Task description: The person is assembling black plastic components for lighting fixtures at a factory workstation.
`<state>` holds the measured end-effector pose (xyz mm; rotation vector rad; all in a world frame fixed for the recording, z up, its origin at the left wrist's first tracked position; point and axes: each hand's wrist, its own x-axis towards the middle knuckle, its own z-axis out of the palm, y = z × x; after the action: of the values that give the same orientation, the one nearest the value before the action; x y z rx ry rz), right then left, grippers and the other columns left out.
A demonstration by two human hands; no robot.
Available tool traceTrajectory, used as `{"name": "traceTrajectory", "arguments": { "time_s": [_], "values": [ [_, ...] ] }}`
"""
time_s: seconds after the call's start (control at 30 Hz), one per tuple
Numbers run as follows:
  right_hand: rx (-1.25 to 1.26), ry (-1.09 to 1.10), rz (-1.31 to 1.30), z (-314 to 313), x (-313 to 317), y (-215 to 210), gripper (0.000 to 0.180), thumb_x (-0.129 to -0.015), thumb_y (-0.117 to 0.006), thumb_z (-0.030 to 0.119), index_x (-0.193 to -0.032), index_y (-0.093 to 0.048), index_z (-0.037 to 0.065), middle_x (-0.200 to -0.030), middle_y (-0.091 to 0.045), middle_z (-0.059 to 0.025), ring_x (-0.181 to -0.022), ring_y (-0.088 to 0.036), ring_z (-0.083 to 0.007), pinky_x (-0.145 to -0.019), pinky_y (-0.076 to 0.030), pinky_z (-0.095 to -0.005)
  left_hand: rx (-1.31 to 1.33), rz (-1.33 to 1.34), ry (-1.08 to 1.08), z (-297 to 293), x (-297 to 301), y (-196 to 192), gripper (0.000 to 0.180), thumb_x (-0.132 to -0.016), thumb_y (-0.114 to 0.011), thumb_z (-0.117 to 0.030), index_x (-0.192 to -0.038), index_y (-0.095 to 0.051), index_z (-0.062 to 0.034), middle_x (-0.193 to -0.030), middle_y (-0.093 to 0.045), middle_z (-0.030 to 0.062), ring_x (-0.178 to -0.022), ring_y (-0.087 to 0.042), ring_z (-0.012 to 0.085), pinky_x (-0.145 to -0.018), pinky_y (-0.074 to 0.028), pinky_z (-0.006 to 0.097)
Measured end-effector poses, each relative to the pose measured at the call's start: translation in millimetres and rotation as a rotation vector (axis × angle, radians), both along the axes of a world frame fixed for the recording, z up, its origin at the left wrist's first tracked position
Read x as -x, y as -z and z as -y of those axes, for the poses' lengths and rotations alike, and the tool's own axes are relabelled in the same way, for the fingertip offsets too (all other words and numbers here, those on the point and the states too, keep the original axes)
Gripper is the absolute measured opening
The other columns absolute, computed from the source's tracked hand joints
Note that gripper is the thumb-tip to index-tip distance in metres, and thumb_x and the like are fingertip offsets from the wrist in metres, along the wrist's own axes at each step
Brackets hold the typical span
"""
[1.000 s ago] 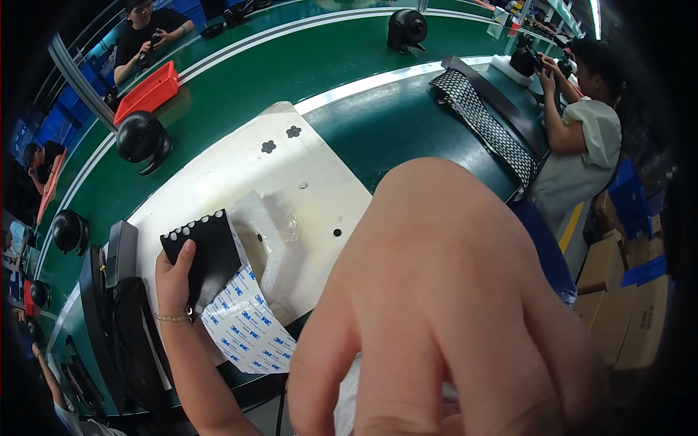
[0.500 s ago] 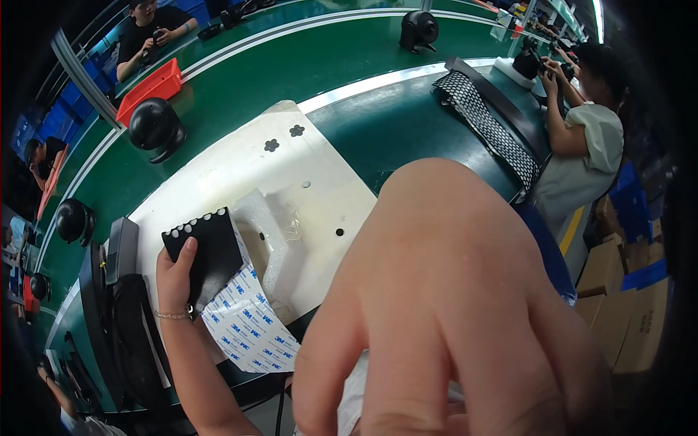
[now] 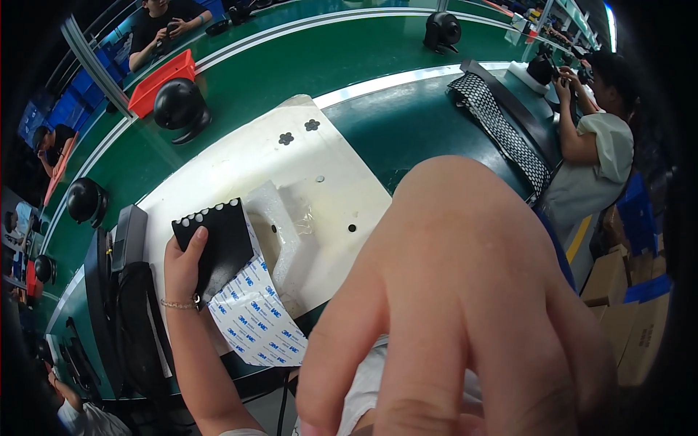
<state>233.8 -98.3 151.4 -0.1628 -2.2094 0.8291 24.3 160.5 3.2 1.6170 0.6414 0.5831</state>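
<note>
In my left hand is a black sheet (image 3: 222,236) with a row of white round spots along its far edge. The hand (image 3: 182,269) grips its left side, thumb on top. A white backing sheet (image 3: 262,320) with blue print hangs from its lower part, curling toward me. Behind it lies a white foam piece (image 3: 291,243) on a white board (image 3: 342,171). My right hand (image 3: 458,276) looms large, close to the camera, back of the hand up. Its fingers are apart and reach down past the lower edge; the tips are hidden, and nothing shows in them.
Two black flower-shaped pieces (image 3: 299,132) lie on the board. Black rounded devices (image 3: 180,109) stand on the green table beside a red tray (image 3: 163,81). A grey box (image 3: 129,236) and black pouch (image 3: 138,312) are at left. A dotted sheet (image 3: 502,131) lies near a co-worker (image 3: 600,131) at right.
The whole view has shifted a little, so the table and board sit farther right. My left hand still grips the black sheet, and my right hand stays near the camera.
</note>
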Motion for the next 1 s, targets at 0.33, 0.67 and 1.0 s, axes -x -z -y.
{"name": "traceTrajectory", "arguments": {
  "time_s": [0.33, 0.67, 1.0],
  "values": [
    [-0.021, -0.061, 0.033, -18, 3, -6, 0.021, -0.086, -0.053, 0.022, -0.104, -0.059, 0.014, -0.106, -0.061, -0.0041, -0.101, -0.057, -0.02, -0.089, -0.039, -0.0419, 0.069, -0.008, 0.017, -7, -6, 8, 0.029, -0.083, -0.063, -0.024, -0.096, -0.059, 0.0013, -0.088, -0.062, 0.0028, -0.077, -0.055, 0.0089, -0.07, -0.044, 0.023],
    [-0.067, -0.039, -0.079, -121, -20, 10, 0.054, -0.081, -0.054, 0.048, -0.114, -0.055, 0.005, -0.114, -0.056, -0.0122, -0.097, -0.057, -0.0292, -0.079, -0.042, -0.0342, 0.076, 0.024, 0.057, 4, -10, -5, 0.029, -0.082, -0.063, -0.022, -0.096, -0.059, 0.0037, -0.087, -0.062, 0.0052, -0.076, -0.056, 0.0104, -0.068, -0.046, 0.023],
    [0.118, 1.412, 0.794, -322, -60, 155, 0.039, -0.084, -0.05, 0.032, -0.118, -0.053, 0.014, -0.125, -0.049, -0.0043, -0.11, -0.049, -0.0236, -0.091, -0.04, -0.0349, 0.141, 0.026, 0.041, -2, 5, 0, 0.032, -0.079, -0.065, -0.018, -0.1, -0.057, 0.0048, -0.091, -0.063, 0.0078, -0.08, -0.058, 0.012, -0.072, -0.047, 0.025]
  ]
}}
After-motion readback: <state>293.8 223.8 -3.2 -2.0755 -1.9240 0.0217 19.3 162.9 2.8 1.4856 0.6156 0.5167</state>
